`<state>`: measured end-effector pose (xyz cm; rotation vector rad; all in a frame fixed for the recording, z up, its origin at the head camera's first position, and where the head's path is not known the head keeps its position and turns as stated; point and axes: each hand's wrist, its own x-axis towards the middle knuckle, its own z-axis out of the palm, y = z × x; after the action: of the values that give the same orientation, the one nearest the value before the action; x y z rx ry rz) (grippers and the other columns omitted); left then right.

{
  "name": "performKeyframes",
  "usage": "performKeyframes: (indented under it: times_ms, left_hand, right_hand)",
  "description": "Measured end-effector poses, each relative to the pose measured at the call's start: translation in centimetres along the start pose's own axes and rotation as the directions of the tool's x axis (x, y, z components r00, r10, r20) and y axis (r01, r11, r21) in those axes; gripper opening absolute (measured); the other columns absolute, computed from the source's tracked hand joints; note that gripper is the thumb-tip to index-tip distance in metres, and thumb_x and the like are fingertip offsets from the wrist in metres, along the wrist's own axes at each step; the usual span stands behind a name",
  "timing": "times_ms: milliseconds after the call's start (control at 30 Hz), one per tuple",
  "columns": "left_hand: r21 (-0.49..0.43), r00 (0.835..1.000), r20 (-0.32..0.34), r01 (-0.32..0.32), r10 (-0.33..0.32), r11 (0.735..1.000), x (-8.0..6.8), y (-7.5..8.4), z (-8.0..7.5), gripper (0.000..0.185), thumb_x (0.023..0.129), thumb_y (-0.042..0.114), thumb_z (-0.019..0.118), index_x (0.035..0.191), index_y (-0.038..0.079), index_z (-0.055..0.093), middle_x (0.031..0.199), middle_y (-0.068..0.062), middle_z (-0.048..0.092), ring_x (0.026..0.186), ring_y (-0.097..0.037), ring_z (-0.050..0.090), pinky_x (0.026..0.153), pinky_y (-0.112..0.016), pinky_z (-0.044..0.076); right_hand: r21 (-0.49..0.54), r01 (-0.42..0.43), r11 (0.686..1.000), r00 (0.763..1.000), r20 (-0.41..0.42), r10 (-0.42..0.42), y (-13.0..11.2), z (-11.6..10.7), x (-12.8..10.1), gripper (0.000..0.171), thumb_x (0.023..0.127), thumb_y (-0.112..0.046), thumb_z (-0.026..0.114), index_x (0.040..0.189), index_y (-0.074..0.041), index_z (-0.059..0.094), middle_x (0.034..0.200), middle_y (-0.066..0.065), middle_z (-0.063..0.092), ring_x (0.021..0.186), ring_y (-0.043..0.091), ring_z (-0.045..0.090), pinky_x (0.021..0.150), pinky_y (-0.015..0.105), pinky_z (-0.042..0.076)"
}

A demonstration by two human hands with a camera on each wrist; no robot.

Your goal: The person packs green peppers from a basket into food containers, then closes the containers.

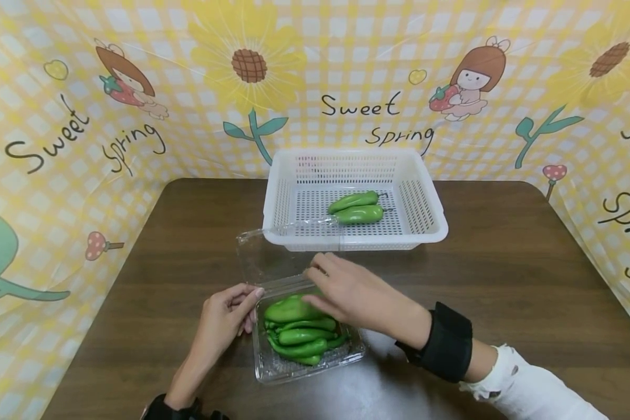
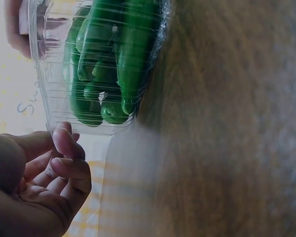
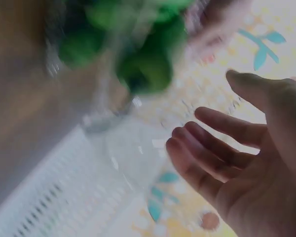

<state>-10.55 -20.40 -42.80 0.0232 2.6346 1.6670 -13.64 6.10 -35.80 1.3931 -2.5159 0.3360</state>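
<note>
A clear plastic clamshell box [image 1: 266, 372] holds several green peppers [image 1: 301, 336], and its see-through lid [image 1: 273, 259] is swung up at the back, overlapping the basket's front rim in the head view. My left hand [image 1: 224, 319] pinches the box's rear left corner between thumb and fingers; the left wrist view shows this grip at the rim, with the peppers [image 2: 103, 64] behind the ribbed wall. Over the box's rear right part hovers my right hand [image 1: 354, 291], covering some of the peppers and the hinge. Its fingers [image 3: 197, 168] are loosely bent around nothing in the right wrist view.
Behind the box stands a white perforated basket [image 1: 436, 230] with two green peppers [image 1: 359, 214] lying on its floor. Everything is on a dark brown wooden table [image 1: 504, 251]. A yellow checked cloth [image 1: 346, 70] with printed flowers hangs round the back and sides.
</note>
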Motion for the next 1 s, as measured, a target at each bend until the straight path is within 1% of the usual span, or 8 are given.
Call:
performKeyframes:
  times_ms: [100, 167, 233, 467, 533, 767, 900, 1000]
  left_hand:
    - [0.0, 1.0, 0.0, -0.01, 0.01, 1.0, 0.0, 0.0, 0.0, 0.024, 0.097, 0.032, 0.065, 0.097, 0.009, 0.073, 0.059, -0.007, 0.063, 0.043, -0.018, 0.055, 0.036, -0.028, 0.044]
    - [0.0, 1.0, -0.001, -0.012, 0.012, 1.0, 0.0, 0.0, -0.1, 0.024, 0.097, 0.031, 0.065, 0.097, 0.008, 0.073, 0.059, -0.007, 0.063, 0.043, -0.017, 0.055, 0.036, -0.028, 0.044]
    - [0.002, 1.0, -0.001, -0.013, 0.013, 1.0, 0.0, 0.0, -0.1, 0.023, 0.097, 0.03, 0.065, 0.097, 0.008, 0.073, 0.059, -0.007, 0.063, 0.043, -0.017, 0.055, 0.036, -0.028, 0.044]
    - [0.004, 1.0, -0.006, -0.01, 0.01, 1.0, 0.0, 0.0, 0.0, 0.023, 0.097, 0.03, 0.065, 0.097, 0.008, 0.073, 0.059, -0.007, 0.063, 0.042, -0.017, 0.055, 0.036, -0.028, 0.044]
    - [0.0, 1.0, -0.007, -0.009, 0.009, 1.0, 0.0, 0.0, 0.0, 0.024, 0.097, 0.03, 0.065, 0.097, 0.008, 0.073, 0.059, -0.007, 0.063, 0.042, -0.017, 0.055, 0.036, -0.028, 0.044]
    - [0.006, 1.0, -0.002, -0.012, 0.012, 1.0, 0.0, 0.1, -0.1, 0.024, 0.097, 0.033, 0.065, 0.098, 0.01, 0.073, 0.059, -0.006, 0.063, 0.043, -0.019, 0.054, 0.037, -0.028, 0.044]
    - [0.005, 1.0, 0.001, -0.006, 0.006, 1.0, -0.1, 0.1, 0.0, 0.024, 0.097, 0.033, 0.065, 0.099, 0.01, 0.073, 0.059, -0.006, 0.062, 0.042, -0.019, 0.054, 0.037, -0.028, 0.043]
    - [0.002, 1.0, 0.002, 0.002, -0.002, 1.0, -0.1, 0.2, 0.0, 0.024, 0.096, 0.033, 0.065, 0.099, 0.01, 0.073, 0.059, -0.006, 0.062, 0.042, -0.018, 0.053, 0.037, -0.028, 0.043]
  right_hand:
    - [0.005, -0.005, 1.0, 0.995, -0.097, 0.005, 0.9, -1.7, 0.4, 0.028, 0.097, -0.027, 0.065, 0.114, -0.006, 0.064, 0.104, 0.002, 0.06, 0.089, 0.011, 0.057, 0.077, 0.02, 0.054]
    - [0.0, -0.016, 1.0, 0.99, -0.139, 0.016, 1.6, -2.7, 0.6, 0.022, 0.096, -0.022, 0.065, 0.112, -0.006, 0.064, 0.103, 0.003, 0.06, 0.087, 0.011, 0.057, 0.074, 0.021, 0.054]
    - [-0.003, -0.026, 1.0, 0.986, -0.165, 0.025, 2.1, -3.6, 0.7, 0.018, 0.097, -0.019, 0.064, 0.111, -0.006, 0.063, 0.102, 0.003, 0.059, 0.086, 0.012, 0.055, 0.071, 0.022, 0.053]
    - [-0.009, -0.044, 0.999, 0.976, -0.212, 0.041, 3.7, -5.6, 1.1, 0.016, 0.097, -0.012, 0.062, 0.111, -0.005, 0.062, 0.109, 0.008, 0.06, 0.098, 0.018, 0.059, 0.081, 0.027, 0.055]
    - [0.001, -0.054, 0.999, 0.975, -0.214, 0.053, 4.2, -6.0, 1.2, 0.017, 0.097, -0.011, 0.062, 0.113, -0.005, 0.063, 0.109, 0.008, 0.061, 0.099, 0.019, 0.059, 0.081, 0.027, 0.055]
    - [0.047, -0.115, 0.992, 0.98, -0.156, 0.121, 6.3, -6.9, 1.4, 0.018, 0.099, -0.01, 0.06, 0.116, -0.005, 0.064, 0.103, 0.008, 0.059, 0.086, 0.018, 0.055, 0.068, 0.028, 0.05]
    - [0.044, -0.152, 0.987, 0.98, -0.119, 0.156, 7.8, -7.5, 1.8, 0.018, 0.099, -0.008, 0.058, 0.115, -0.001, 0.062, 0.102, 0.012, 0.057, 0.084, 0.021, 0.054, 0.069, 0.03, 0.049]
    - [0.013, -0.19, 0.982, 0.978, -0.084, 0.191, 8.9, -8.0, 2.3, 0.02, 0.099, -0.006, 0.056, 0.116, 0.003, 0.06, 0.104, 0.016, 0.056, 0.085, 0.024, 0.054, 0.069, 0.032, 0.049]
